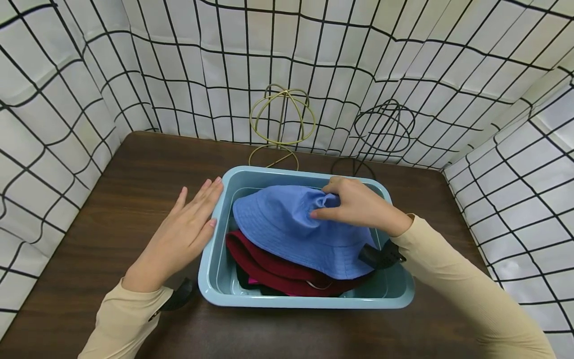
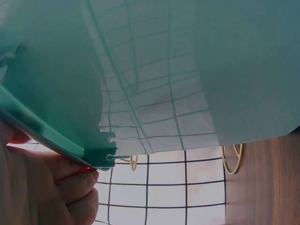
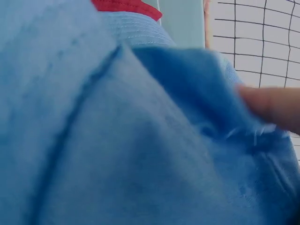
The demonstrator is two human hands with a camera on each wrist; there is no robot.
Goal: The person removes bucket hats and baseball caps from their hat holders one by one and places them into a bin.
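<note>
A light-blue plastic basin [image 1: 309, 302] stands on the table with a pile of hats in it. On top lies a blue bucket hat [image 1: 273, 214], its crown bunched where my right hand [image 1: 360, 205] pinches the cloth between thumb and fingers. The right wrist view is mostly filled by the hat's blue cloth [image 3: 117, 150], with a blurred fingertip at its right. Under it lies a dark red hat [image 1: 269, 267], with black and pink fabric partly hidden below. My left hand [image 1: 179, 239] rests along the basin's left side, fingers extended and touching the rim.
The basin sits on a dark brown wooden table [image 1: 148, 164]. Black wire mesh panels [image 1: 188, 75] backed by white sheeting surround the table. A yellow wire figure [image 1: 282, 142] and a black wire figure [image 1: 385, 149] stand behind the basin, against the back mesh.
</note>
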